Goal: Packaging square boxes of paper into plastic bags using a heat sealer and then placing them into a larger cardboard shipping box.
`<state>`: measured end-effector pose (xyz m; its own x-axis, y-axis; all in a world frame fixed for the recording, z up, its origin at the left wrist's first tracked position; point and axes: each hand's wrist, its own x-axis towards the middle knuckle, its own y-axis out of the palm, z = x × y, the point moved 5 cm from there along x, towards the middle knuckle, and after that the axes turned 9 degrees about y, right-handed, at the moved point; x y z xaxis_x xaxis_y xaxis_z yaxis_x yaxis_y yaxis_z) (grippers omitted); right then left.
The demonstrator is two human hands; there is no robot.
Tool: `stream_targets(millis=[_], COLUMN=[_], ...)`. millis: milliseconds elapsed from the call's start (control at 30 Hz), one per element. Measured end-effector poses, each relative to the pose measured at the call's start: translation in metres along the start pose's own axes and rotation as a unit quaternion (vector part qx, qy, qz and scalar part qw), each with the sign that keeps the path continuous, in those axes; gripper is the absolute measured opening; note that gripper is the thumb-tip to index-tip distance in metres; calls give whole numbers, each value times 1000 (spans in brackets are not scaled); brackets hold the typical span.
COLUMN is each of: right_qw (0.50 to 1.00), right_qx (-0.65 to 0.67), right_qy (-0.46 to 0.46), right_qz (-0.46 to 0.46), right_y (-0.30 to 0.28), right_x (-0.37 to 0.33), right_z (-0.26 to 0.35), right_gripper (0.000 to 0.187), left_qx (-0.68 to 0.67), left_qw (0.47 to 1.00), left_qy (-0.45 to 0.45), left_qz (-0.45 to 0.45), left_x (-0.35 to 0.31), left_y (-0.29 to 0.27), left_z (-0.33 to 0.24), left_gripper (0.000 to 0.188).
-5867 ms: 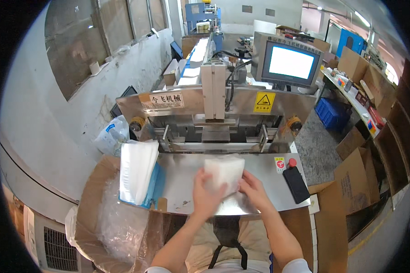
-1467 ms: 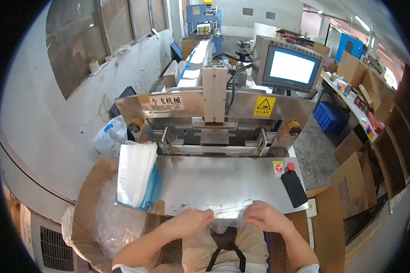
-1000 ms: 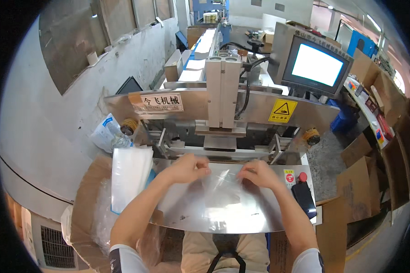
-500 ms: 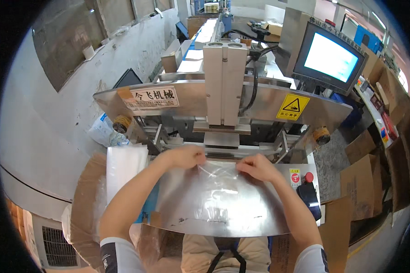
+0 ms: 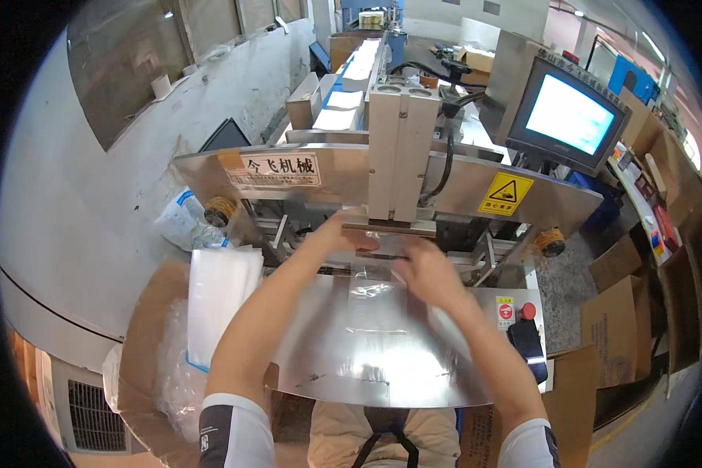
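A clear plastic bag (image 5: 376,290) stretches from the metal work plate up to the machine's pressing head (image 5: 402,168). My left hand (image 5: 349,234) reaches in at the left under the head's lower bar, its fingers closed on the bag's far edge and partly hidden by the bar. On the other side my right hand (image 5: 429,271), slightly blurred, pinches the bag's right edge, a little nearer to me. The bag's near end lies on the shiny metal plate (image 5: 320,343).
White plastic bags (image 5: 220,300) are stacked left of the plate, above a cardboard box (image 5: 150,351) holding clear film. At right are a red button (image 5: 528,311) and a dark case (image 5: 527,347). A lit screen (image 5: 569,114) stands behind. Cardboard boxes (image 5: 616,320) fill the far right.
Both hands have moved forward, carrying the clear bag off the front of the plate and under the pressing head. The view has shifted slightly.
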<state>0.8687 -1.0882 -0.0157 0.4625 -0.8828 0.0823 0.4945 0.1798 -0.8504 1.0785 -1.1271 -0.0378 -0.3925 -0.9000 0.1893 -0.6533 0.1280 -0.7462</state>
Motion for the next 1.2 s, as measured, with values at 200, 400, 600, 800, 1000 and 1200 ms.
stream_targets(millis=[200, 400, 600, 800, 1000, 1200], right_qw=[988, 989, 985, 976, 978, 979], right_qx=[-104, -93, -130, -124, -133, -137], right_qy=[-78, -93, -66, -119, -83, -65], right_qz=[-87, -73, -87, -137, -135, -135], right_y=[25, 28, 36, 32, 22, 14], right_x=[-8, -7, -7, -9, -12, -5], right_z=[-6, -2, -5, 2, 8, 13], right_gripper=[53, 52, 52, 49, 50, 50], left_qx=[296, 194, 199, 220, 205, 187], left_qw=[943, 966, 962, 953, 960, 961], left_qy=[-13, -22, -32, -14, -21, -28], left_qz=[-152, -168, -182, -205, -188, -200], left_x=[-91, -203, -203, -205, -206, -203], left_y=[83, 145, 151, 151, 157, 153], left_z=[-92, -161, -163, -165, -164, -163], left_gripper=[49, 54, 58, 59, 57, 52])
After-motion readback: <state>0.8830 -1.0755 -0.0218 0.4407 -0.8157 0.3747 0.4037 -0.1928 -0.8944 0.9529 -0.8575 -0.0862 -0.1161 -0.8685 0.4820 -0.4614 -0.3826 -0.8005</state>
